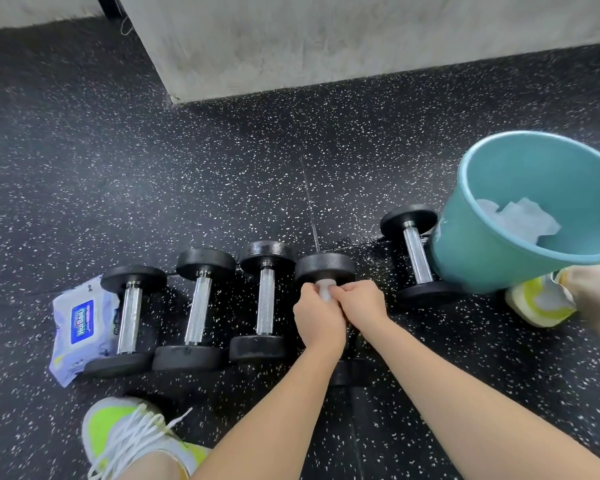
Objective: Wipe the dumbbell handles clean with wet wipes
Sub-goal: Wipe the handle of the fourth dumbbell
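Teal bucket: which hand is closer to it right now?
Right. The right hand is on the side toward the teal bucket, with one dumbbell lying between them. The left hand touches it on its far side. Both grip a wipe on a handle.

A black rubber floor flecked with white fills the scene, its tile seams visible (one runs toward the camera). A bare grey concrete wall meets it at a jutting corner.
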The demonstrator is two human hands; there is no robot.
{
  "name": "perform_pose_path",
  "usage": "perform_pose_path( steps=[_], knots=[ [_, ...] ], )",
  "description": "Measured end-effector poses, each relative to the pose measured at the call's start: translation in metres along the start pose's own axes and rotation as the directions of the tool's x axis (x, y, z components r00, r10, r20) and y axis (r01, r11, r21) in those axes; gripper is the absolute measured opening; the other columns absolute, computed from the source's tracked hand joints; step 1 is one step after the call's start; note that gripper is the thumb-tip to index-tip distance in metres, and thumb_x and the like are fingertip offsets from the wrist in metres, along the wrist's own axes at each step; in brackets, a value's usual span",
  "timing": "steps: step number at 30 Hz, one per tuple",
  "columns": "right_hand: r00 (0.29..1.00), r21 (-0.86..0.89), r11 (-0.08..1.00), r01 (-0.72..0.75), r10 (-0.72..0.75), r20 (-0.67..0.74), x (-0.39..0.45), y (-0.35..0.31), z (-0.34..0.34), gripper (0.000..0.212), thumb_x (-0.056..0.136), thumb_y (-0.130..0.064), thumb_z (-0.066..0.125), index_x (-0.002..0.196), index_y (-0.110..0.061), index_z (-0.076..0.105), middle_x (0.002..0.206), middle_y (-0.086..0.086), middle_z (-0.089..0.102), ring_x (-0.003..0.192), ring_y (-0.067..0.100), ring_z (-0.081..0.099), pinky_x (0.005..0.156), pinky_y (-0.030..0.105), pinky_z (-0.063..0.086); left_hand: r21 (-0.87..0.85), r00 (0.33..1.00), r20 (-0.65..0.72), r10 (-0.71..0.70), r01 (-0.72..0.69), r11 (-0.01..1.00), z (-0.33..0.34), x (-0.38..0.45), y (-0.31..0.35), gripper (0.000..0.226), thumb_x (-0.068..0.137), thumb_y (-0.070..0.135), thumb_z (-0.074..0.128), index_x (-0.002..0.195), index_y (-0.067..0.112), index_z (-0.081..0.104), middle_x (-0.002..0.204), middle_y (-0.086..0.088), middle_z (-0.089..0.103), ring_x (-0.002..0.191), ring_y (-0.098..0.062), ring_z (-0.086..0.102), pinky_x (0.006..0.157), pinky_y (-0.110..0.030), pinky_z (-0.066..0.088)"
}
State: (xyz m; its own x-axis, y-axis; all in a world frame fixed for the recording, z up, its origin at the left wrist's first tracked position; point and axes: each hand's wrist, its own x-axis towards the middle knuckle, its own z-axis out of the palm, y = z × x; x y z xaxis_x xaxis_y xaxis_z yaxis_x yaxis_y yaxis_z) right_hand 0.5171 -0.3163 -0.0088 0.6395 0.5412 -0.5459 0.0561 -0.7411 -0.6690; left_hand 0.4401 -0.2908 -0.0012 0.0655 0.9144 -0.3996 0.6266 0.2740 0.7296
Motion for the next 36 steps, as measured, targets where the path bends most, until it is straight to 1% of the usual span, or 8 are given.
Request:
perform_pose_path(
  steps=[4, 8, 11, 14, 20, 28, 31, 36],
  knots=[
    [0.998, -0.057, 0.998, 0.023, -0.020, 0.058, 0.000, 0.002, -0.005, 0.054, 0.085, -0.033, 0.070, 0.040, -0.019, 0.043, 0.043, -0.004, 0.045, 0.051, 0.019, 0.047, 0.057, 0.032, 0.039, 0.075, 0.998, 0.039, 0.050, -0.053, 0.996, -0.006, -0.001, -0.003, 0.020, 0.097, 0.034, 0.056, 0.091, 0.015, 0.057, 0.089, -0.004, 0.065, 0.078, -0.022, 0.062, 0.063, -0.034, 0.047],
    [0.994, -0.136, 0.990, 0.043, -0.028, 0.108, -0.006, 0.001, -0.011, 0.043, 0.083, -0.025, 0.071, 0.044, -0.018, 0.055, 0.050, 0.000, 0.059, 0.056, 0.021, 0.059, 0.073, 0.044, 0.059, 0.212, 0.989, 0.134, 0.063, -0.091, 0.973, -0.017, 0.000, -0.001, 0.028, 0.095, 0.034, 0.061, 0.102, 0.008, 0.054, 0.099, -0.007, 0.064, 0.086, -0.026, 0.063, 0.064, -0.035, 0.045],
    [0.988, -0.231, 0.972, 0.044, -0.009, 0.152, -0.011, -0.006, -0.015, 0.026, 0.085, -0.022, 0.071, 0.067, -0.003, 0.072, 0.057, 0.005, 0.069, 0.046, 0.017, 0.058, 0.066, 0.035, 0.060, 0.324, 0.982, 0.187, 0.026, -0.086, 0.942, -0.021, -0.003, -0.002, 0.028, 0.092, 0.023, 0.066, 0.109, 0.006, 0.050, 0.106, -0.009, 0.060, 0.091, -0.027, 0.061, 0.066, -0.035, 0.044],
    [0.969, -0.267, 0.964, -0.007, 0.073, 0.236, -0.014, -0.007, -0.016, 0.024, 0.088, -0.023, 0.075, 0.085, 0.001, 0.077, 0.072, 0.012, 0.076, 0.053, 0.020, 0.063, 0.065, 0.033, 0.062, 0.382, 0.975, 0.219, -0.022, -0.065, 0.922, -0.023, -0.006, -0.003, 0.026, 0.094, 0.014, 0.061, 0.115, 0.005, 0.047, 0.118, -0.012, 0.059, 0.099, -0.028, 0.060, 0.073, -0.037, 0.049],
    [0.899, -0.355, 0.935, -0.003, 0.158, 0.408, -0.025, -0.001, -0.018, 0.007, 0.088, -0.003, 0.064, 0.084, 0.001, 0.069, 0.063, 0.011, 0.065, 0.051, 0.019, 0.059, 0.066, 0.031, 0.059, 0.514, 0.936, 0.340, -0.091, -0.104, 0.852, -0.025, -0.010, -0.008, 0.046, 0.093, 0.003, 0.060, 0.134, -0.001, 0.040, 0.140, -0.016, 0.050, 0.126, -0.029, 0.055, 0.095, -0.031, 0.046],
    [0.931, -0.324, 0.946, -0.034, 0.147, 0.333, -0.033, 0.000, -0.015, 0.032, 0.077, 0.009, 0.050, 0.048, -0.006, 0.050, 0.039, 0.007, 0.049, 0.030, 0.017, 0.042, 0.043, 0.021, 0.039, 0.505, 0.959, 0.282, -0.031, -0.121, 0.855, -0.021, -0.025, -0.010, 0.026, 0.101, 0.009, 0.048, 0.126, 0.004, 0.042, 0.131, -0.014, 0.056, 0.117, -0.030, 0.058, 0.091, -0.036, 0.047],
    [0.963, -0.252, 0.967, -0.033, 0.099, 0.252, -0.032, 0.001, -0.015, 0.015, 0.072, 0.005, 0.054, 0.062, 0.004, 0.066, 0.047, 0.009, 0.058, 0.037, 0.019, 0.050, 0.049, 0.025, 0.049, 0.488, 0.967, 0.255, 0.001, -0.130, 0.863, -0.019, -0.026, -0.010, 0.025, 0.102, 0.009, 0.044, 0.126, 0.005, 0.042, 0.128, -0.014, 0.057, 0.113, -0.029, 0.059, 0.081, -0.035, 0.043],
    [0.992, -0.144, 0.990, 0.011, 0.008, 0.126, -0.027, 0.001, -0.009, 0.016, 0.077, -0.016, 0.069, 0.068, -0.002, 0.074, 0.061, 0.008, 0.069, 0.056, 0.021, 0.059, 0.059, 0.027, 0.048, 0.435, 0.972, 0.229, 0.047, -0.145, 0.888, -0.016, -0.020, -0.005, 0.019, 0.100, 0.011, 0.046, 0.118, 0.008, 0.045, 0.116, -0.012, 0.062, 0.103, -0.028, 0.062, 0.076, -0.036, 0.047]
  ],
)
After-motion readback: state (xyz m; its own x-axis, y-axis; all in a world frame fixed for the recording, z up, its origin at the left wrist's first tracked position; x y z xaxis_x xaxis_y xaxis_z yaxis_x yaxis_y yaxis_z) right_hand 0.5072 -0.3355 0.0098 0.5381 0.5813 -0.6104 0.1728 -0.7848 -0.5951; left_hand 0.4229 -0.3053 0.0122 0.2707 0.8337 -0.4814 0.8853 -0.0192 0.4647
